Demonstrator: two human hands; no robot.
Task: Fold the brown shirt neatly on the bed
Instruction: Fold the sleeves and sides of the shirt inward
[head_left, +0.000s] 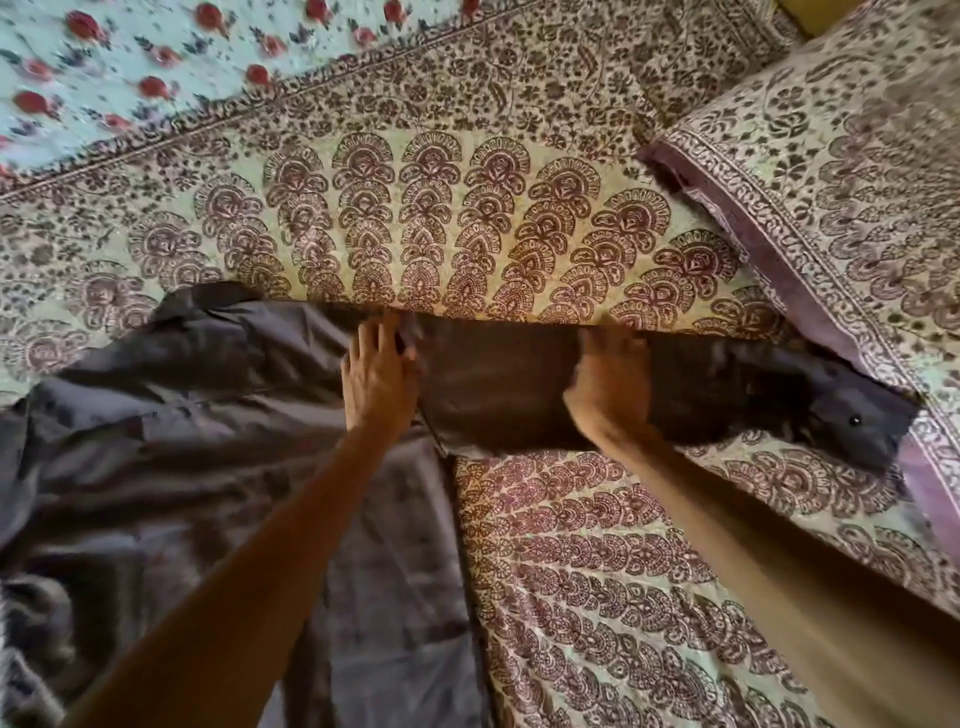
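Observation:
The brown shirt (171, 441) lies spread over the left half of the bed (597, 571), its body wrinkled. One sleeve (727, 384) stretches out to the right, its cuff with a small dark button ending near the pillow. My left hand (376, 374) lies flat with fingers apart at the shoulder seam, where the sleeve joins the body. My right hand (608, 384) presses flat on the sleeve a little further right; it looks blurred. Neither hand grips the cloth.
A patterned pillow (841, 208) lies at the right, its edge touching the sleeve's cuff. A pale sheet with red flowers (130, 67) covers the far left. The bedspread carries a maroon block print. Bare bedspread shows beyond the shirt and below the sleeve.

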